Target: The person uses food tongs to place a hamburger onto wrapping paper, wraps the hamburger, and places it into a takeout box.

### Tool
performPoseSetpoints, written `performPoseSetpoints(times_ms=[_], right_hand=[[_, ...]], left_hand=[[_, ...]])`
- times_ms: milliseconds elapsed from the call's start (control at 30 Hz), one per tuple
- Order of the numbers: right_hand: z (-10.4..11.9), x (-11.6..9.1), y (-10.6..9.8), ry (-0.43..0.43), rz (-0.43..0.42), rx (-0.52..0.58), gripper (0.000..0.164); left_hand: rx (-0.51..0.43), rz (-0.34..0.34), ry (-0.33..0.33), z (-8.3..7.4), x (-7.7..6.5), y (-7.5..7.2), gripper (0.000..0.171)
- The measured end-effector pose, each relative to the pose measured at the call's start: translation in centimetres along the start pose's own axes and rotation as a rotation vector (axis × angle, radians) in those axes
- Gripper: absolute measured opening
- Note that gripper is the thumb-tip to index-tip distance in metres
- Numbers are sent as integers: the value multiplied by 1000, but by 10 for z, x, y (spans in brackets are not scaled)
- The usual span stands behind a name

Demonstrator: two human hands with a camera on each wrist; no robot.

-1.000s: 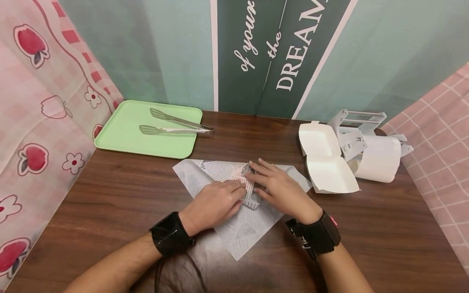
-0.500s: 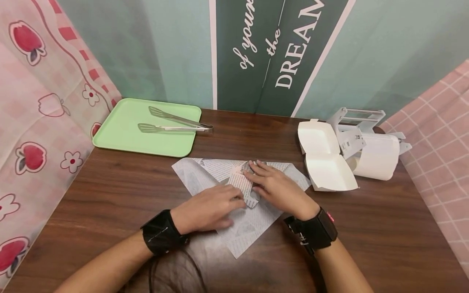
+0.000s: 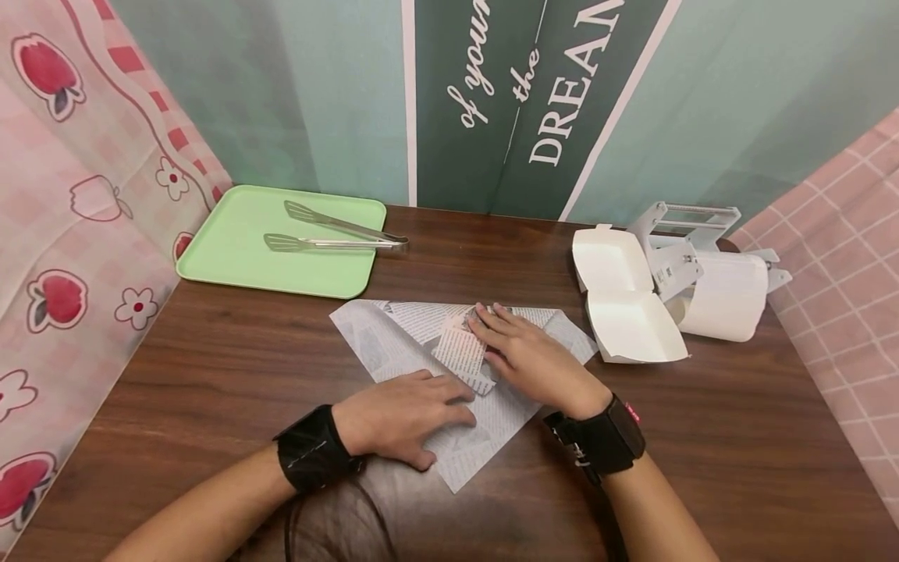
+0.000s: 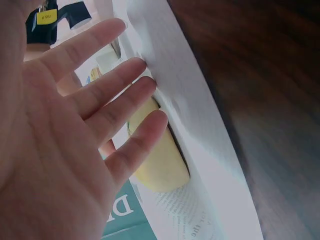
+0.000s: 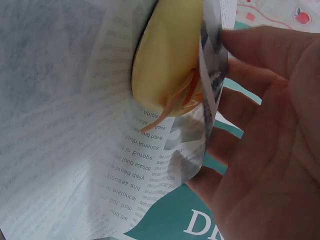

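Note:
A sheet of newsprint wrapping paper (image 3: pixel 485 429) lies on the table, corner pointing toward me, its far part folded over. In the right wrist view a smooth pale yellow bun (image 5: pixel 162 60) with thin orange strips shows inside the fold. My right hand (image 3: pixel 544 363) rests on the folded flap over the bun, fingers extended, thumb at the paper's edge. My left hand (image 3: pixel 400 414) is spread over the paper's near left side, fingers straight and apart, holding nothing. In the left wrist view the bun (image 4: pixel 162 160) appears beyond those fingers.
At the back left a green tray (image 3: pixel 232 250) carries metal tongs (image 3: pixel 344 243), their handle end past its right rim. An opened white takeaway box (image 3: pixel 635 328) stands at the right, beside a white roll (image 3: pixel 726 300) on a clear holder (image 3: pixel 677 269). Curtains border the table.
My left hand has lifted from the folded flap and moved left and toward me, its fingers spreading. My right hand has stayed on the flap. More of the folded paper shows.

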State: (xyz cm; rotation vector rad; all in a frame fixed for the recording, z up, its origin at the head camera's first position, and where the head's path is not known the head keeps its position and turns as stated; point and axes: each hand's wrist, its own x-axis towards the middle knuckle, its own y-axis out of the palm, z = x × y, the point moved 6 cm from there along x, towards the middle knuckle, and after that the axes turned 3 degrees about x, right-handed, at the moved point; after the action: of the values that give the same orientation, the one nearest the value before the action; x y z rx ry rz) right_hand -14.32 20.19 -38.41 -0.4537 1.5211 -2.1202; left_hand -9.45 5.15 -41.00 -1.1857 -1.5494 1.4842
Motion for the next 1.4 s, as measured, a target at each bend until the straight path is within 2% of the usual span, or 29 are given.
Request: performPoseSetpoints(times_ms=[100,233,300,367,500,600,700,833,1000,1200,1300,1400], right_hand=[[0,-1,-1,-9,-8,-9,53],[0,-1,-1,-24,-13,-22,53],[0,-1,-1,-29,-14,-23,53],[0,-1,-1,-31,-13,-23,53],[0,-1,0,-29,-1,-22,54],[1,-1,0,-32,2,-16,54],[1,-1,0,-41,-5,-14,53],[3,-2,0,-56,-15,-19,53],[4,-3,-1,-51,-15,-20,53],[3,-3,-1,-50,-20,-14,52],[3,-4,0,-49,-25,-5,52],[2,-4,-1,-47,-31,2,53]], left_hand=[[70,-44,29,-7,2,-1,57],[182,-138,68,-17,5,-4,41],[209,-159,73,-20,6,-5,35],[204,-135,66,-21,6,-5,37],[164,-40,56,-21,4,-3,53],[170,-29,69,-23,4,-2,60],[219,-83,104,-29,6,-2,55],[306,-189,136,-36,8,-2,32],[360,-267,125,-38,10,-3,14],[362,-308,81,-32,9,-10,12],[333,-320,62,-28,8,-14,12],[281,-363,45,-23,7,-21,9]])
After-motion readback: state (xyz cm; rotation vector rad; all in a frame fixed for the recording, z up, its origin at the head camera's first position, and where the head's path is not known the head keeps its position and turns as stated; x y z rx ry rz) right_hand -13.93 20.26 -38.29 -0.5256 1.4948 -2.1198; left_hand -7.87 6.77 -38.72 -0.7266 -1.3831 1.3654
